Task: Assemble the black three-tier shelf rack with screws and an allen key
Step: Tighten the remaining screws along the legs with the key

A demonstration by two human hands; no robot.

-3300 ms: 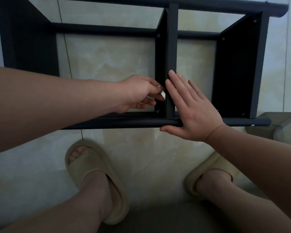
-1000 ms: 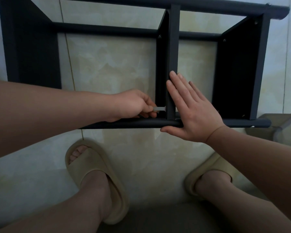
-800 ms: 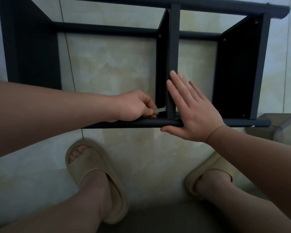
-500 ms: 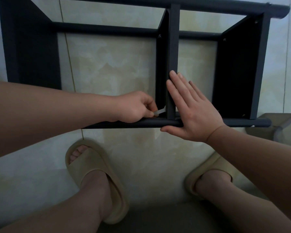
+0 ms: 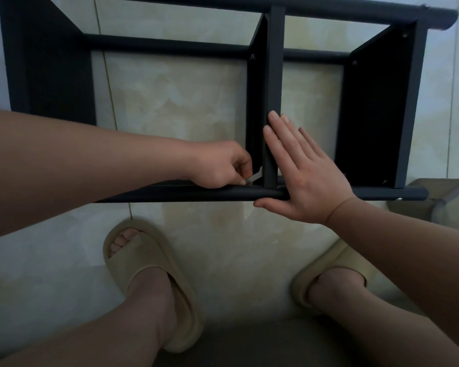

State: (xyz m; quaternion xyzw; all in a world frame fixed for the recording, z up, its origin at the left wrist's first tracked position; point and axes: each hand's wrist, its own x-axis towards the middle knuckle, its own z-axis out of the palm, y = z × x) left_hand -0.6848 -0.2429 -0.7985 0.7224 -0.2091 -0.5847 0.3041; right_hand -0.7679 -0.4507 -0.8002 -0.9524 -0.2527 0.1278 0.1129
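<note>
The black shelf rack [image 5: 274, 62] lies on its side on the tiled floor, its three panels standing up between two round rails. My left hand [image 5: 220, 165] pinches a small silver allen key [image 5: 255, 177] at the lower left corner of the middle panel, just above the near rail [image 5: 196, 194]. The screw there is hidden by my fingers. My right hand [image 5: 302, 176] lies flat with straight fingers against the right face of the middle panel, its palm over the near rail.
My two feet in beige slippers [image 5: 149, 266] [image 5: 329, 271] stand on the floor below the rack. A translucent container [image 5: 445, 197] sits at the right edge beside the rail's end. Screw heads [image 5: 252, 56] show at the panels' far corners.
My left hand has dropped from mid-panel to the lower corner and turned the allen key, whose free end now tilts upward. My right hand has stayed flat on the panel.
</note>
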